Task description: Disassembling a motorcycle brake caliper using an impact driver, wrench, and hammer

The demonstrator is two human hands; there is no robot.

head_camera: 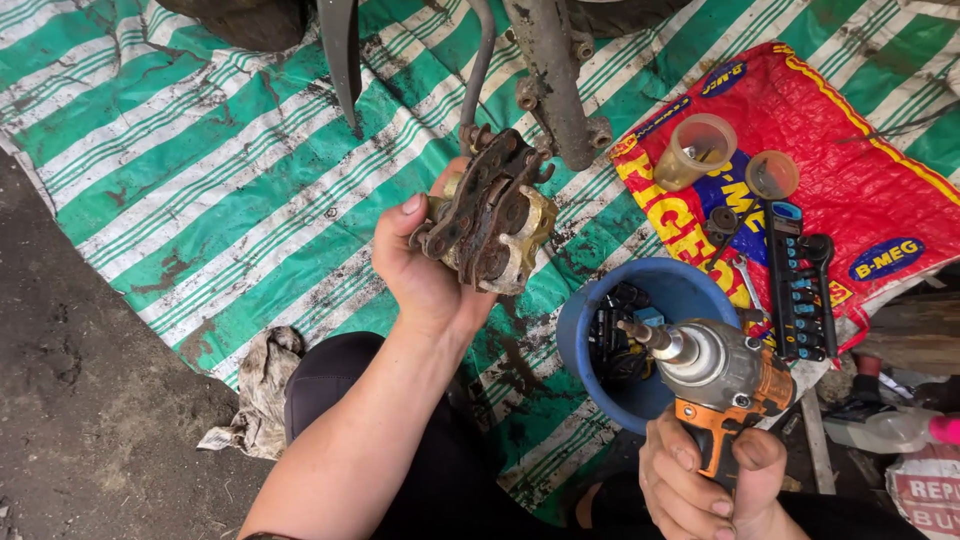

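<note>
Caliper status: brake caliper [490, 215] is off its mount and hangs free of the fork leg [555, 75], hose still attached; pads and bracket remain on it, so disassembly looks only partly done. Left hand [420, 270] grips the caliper from below-left, thumb on top. To the caliper's lower right, right hand [700, 480] clenches an orange impact driver [720, 375] above the blue tub [600, 330].

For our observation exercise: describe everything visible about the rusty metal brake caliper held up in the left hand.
The rusty metal brake caliper has a dull gold body carrying dark, corroded brackets with bolt holes. It is grimy, tilted, and lifted clear of the green-and-white striped tarp. The left hand grips it from below, thumb on its side. A grey hose meets its top.
</note>
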